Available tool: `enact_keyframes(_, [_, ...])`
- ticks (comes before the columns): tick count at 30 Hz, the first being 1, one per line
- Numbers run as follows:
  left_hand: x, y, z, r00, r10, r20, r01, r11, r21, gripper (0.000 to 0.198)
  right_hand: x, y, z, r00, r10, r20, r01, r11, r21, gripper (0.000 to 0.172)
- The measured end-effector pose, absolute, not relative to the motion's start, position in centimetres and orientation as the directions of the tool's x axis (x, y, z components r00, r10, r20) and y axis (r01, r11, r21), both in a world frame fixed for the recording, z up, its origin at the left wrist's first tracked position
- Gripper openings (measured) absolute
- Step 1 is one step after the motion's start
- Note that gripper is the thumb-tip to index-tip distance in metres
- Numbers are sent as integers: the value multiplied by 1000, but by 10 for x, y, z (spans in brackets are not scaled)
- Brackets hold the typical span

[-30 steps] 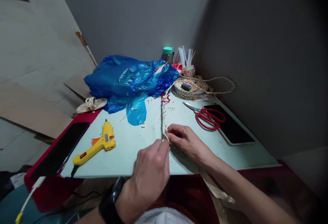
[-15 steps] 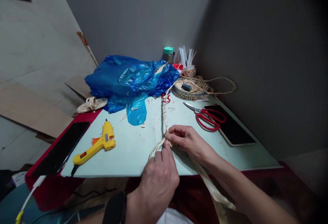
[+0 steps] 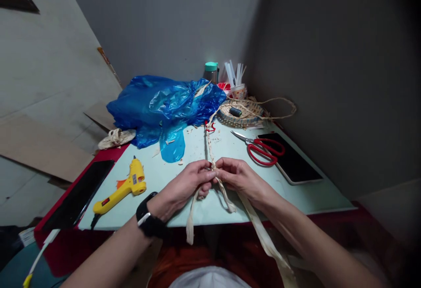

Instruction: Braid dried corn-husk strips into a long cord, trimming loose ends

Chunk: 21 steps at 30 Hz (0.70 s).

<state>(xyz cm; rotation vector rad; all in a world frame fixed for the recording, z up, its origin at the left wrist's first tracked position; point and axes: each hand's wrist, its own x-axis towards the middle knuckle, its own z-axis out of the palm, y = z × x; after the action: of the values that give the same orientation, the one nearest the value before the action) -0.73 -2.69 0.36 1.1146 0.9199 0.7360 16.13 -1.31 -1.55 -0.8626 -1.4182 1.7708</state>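
Note:
A braid (image 3: 211, 145) of pale, flat plant-fibre strips runs away from me across the pale green table top, with a red tie (image 3: 209, 126) around its far part. My left hand (image 3: 194, 178) pinches the near end of the braid from the left, its fingers closed. From the right, my right hand (image 3: 235, 174) pinches the same spot with thumb and forefinger. Loose strips hang below: one strip (image 3: 190, 222) under my left hand, a shorter one (image 3: 226, 198) between the hands, and a long wide strip (image 3: 263, 231) past the table edge under my right wrist.
A yellow glue gun (image 3: 123, 187) and a dark phone (image 3: 79, 193) lie left. Right are red-handled scissors (image 3: 263, 149) partly over a black tablet (image 3: 296, 160). A blue plastic bag (image 3: 158, 103), a woven basket (image 3: 241, 121) with a thread spool (image 3: 235, 111), a bottle (image 3: 211, 72) and a cup (image 3: 239, 91) stand behind.
My left hand has swung from below the braid to its left side and now pinches it beside my right hand. The strips it held now hang down. The view has shifted slightly.

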Motion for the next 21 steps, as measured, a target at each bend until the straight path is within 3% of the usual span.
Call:
enact_keyframes(8, [-7, -32, -1, 404, 878, -257, -134, 335, 933, 20, 163, -12, -10, -552, 831, -73, 48, -56, -997, 36])
enact_keyframes(11, [-6, -32, -4, 373, 891, -258, -138, 328, 934, 19, 167, -11, -6, -567, 823, -32, 168, 77, -983, 32])
enact_keyframes(16, [-2, -33, -6, 308, 921, -238, -56, 267, 962, 15, 171, -23, 3, -536, 842, 61, 463, 354, -813, 16])
enact_keyframes(21, [5, -35, -2, 231, 940, -251, 114, 230, 967, 12, 172, -29, 9, -495, 867, 60, 586, 384, -714, 12])
